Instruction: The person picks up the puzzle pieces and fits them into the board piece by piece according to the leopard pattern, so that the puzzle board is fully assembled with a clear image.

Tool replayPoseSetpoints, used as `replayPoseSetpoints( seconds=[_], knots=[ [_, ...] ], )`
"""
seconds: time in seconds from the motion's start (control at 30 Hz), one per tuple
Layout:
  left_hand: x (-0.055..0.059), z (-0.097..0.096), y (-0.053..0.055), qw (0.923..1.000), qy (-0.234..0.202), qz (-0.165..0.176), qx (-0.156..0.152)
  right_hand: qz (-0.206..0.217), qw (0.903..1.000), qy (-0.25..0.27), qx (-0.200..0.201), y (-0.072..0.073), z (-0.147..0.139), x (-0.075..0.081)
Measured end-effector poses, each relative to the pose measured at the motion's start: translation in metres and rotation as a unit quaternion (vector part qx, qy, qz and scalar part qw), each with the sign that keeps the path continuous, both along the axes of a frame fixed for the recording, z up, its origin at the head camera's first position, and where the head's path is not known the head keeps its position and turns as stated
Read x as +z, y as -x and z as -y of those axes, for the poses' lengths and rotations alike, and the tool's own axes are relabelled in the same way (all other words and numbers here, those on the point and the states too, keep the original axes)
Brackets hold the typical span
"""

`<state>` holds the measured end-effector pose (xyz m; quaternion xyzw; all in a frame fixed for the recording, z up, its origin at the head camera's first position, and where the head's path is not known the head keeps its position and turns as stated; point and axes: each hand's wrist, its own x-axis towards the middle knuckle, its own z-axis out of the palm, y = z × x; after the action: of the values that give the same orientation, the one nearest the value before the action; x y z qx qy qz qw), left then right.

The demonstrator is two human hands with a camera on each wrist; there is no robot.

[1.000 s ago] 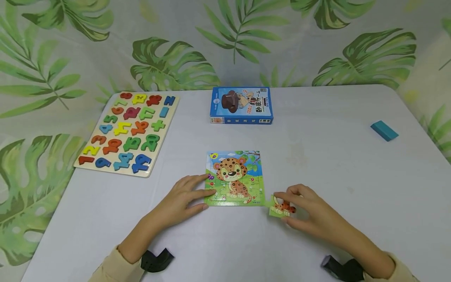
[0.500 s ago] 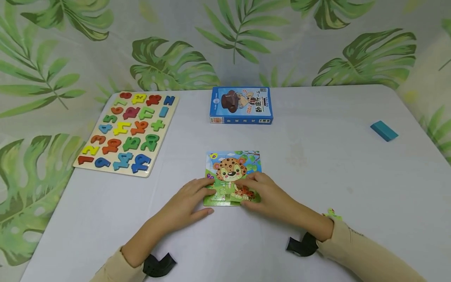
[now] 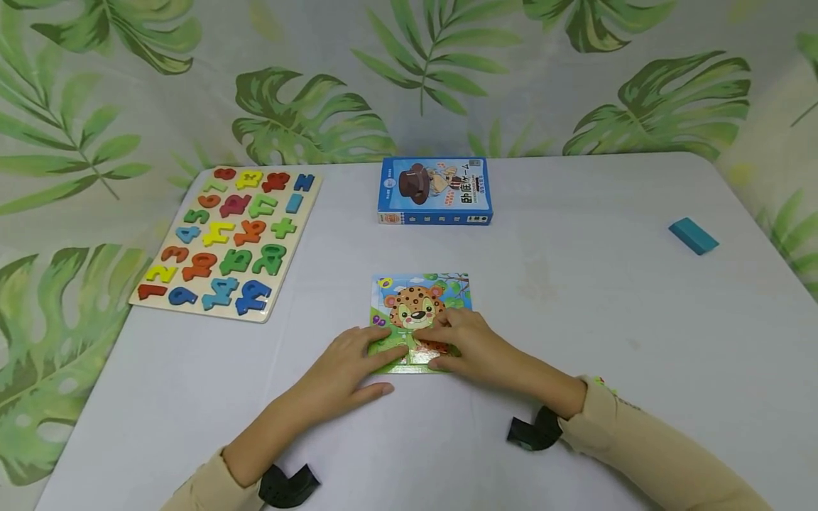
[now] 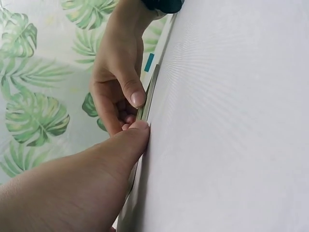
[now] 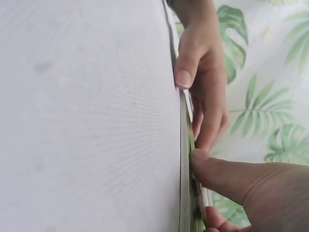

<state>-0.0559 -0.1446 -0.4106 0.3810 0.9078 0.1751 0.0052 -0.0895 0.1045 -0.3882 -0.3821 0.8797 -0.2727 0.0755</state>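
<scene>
A square leopard jigsaw puzzle (image 3: 415, 305) lies at the middle of the table. My left hand (image 3: 345, 365) rests on its lower left part, fingers spread, the thumb beside the near edge. At the lower right of the puzzle, my right hand (image 3: 476, 348) pinches a jigsaw piece (image 3: 426, 353) with the leopard's body between thumb and fingers. From the right wrist, the piece looks tilted slightly above the board (image 5: 184, 145), next to my right thumb (image 5: 207, 166). The right fingers hide part of it. Another small piece (image 3: 601, 381) peeks out behind the right sleeve.
A wooden board with coloured numbers (image 3: 271, 301) lies at the left. Behind the puzzle is a blue card-game box (image 3: 434, 191). A teal block (image 3: 694, 236) lies far right. Leaf-patterned cloth (image 3: 313, 117) hangs along the back.
My right hand has carried the piece leftward from beside the puzzle onto its lower right area, then slightly further left. The left fingers have slid a little rightward on the puzzle.
</scene>
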Motion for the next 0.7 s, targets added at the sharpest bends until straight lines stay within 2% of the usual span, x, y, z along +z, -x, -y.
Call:
replayPoseSetpoints(
  seconds=[0.27, 0.5, 0.7],
  knots=[
    [0.007, -0.001, 0.005, 0.9999, 0.001, -0.012, -0.005, 0.026, 0.9995, -0.018, 0.007, 0.006, 0.001, 0.004],
    [0.012, -0.003, 0.011, 0.9985, -0.008, 0.048, 0.025, 0.050, 0.9957, -0.074, 0.024, 0.004, -0.010, 0.006],
    [0.011, -0.003, 0.012, 0.9971, -0.025, 0.066, 0.029, 0.105, 0.9945, -0.009, -0.003, -0.003, -0.026, 0.016]
  ],
)
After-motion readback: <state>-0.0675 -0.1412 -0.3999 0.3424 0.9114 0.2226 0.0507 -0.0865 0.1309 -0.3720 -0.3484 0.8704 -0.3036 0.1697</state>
